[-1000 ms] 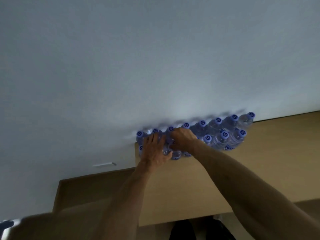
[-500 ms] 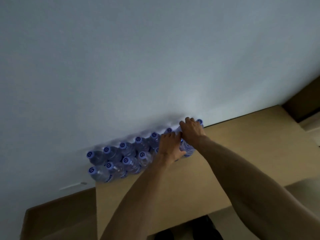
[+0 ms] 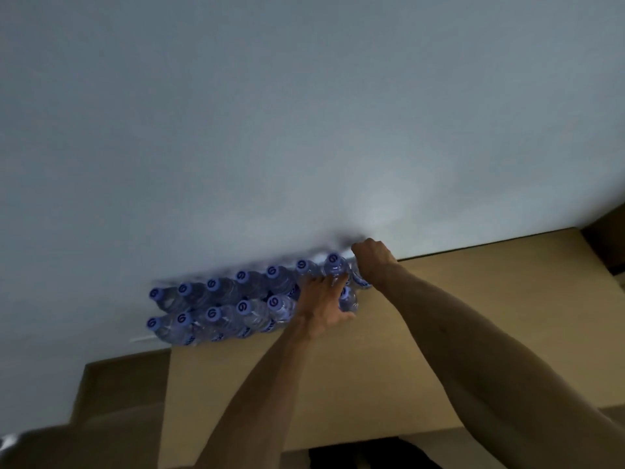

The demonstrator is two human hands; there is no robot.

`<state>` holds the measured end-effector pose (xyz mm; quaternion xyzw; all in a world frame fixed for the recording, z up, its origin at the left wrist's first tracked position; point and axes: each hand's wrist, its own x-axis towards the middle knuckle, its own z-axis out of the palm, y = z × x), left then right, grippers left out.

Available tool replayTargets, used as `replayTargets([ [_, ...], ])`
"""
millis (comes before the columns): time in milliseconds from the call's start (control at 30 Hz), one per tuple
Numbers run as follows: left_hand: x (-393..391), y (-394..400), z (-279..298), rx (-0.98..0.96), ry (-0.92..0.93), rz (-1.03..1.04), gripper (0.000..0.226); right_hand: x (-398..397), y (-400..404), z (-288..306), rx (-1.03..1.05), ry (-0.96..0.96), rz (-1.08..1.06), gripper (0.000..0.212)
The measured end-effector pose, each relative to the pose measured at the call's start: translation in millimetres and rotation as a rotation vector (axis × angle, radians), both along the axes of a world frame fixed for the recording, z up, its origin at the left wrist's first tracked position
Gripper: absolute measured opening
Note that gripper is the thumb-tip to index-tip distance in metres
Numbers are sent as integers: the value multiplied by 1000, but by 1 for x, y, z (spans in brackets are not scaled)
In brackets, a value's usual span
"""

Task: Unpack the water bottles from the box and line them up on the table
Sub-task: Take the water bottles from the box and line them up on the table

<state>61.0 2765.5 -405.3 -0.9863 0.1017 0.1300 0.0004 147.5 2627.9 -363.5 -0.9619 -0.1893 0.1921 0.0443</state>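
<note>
Several clear water bottles with blue caps [image 3: 243,308] stand in two rows at the back of the light wooden table [image 3: 439,299], against the white wall. My left hand [image 3: 321,302] lies over the right end of the front row, with fingers and thumb around a bottle [image 3: 348,299] there. A little further right, my right hand [image 3: 372,260] is curled into a fist around the end bottle of the back row [image 3: 359,280], which it mostly hides. I cannot make out the box for certain.
The white wall [image 3: 304,130] rises straight behind the bottles. The bare tabletop stretches right of my hands and towards me. A darker brown surface [image 3: 118,387] lies lower at the left. Something dark [image 3: 355,458] sits below the table's near edge.
Both hands have moved from the left end of the rows to the right end. My right hand now wraps the end bottle, and my view has swung right.
</note>
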Motion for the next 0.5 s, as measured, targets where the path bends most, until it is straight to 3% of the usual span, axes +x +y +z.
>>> replayTargets([
  [200, 11, -16, 2, -25, 110, 11, 58, 5, 3, 0, 0, -17, 36, 27],
  [367, 7, -26, 5, -16, 94, 36, 60, 3, 4, 5, -33, 7, -49, 34],
  [500, 11, -22, 25, -29, -27, 41, 54, 2, 9, 17, -75, -42, -108, 37],
])
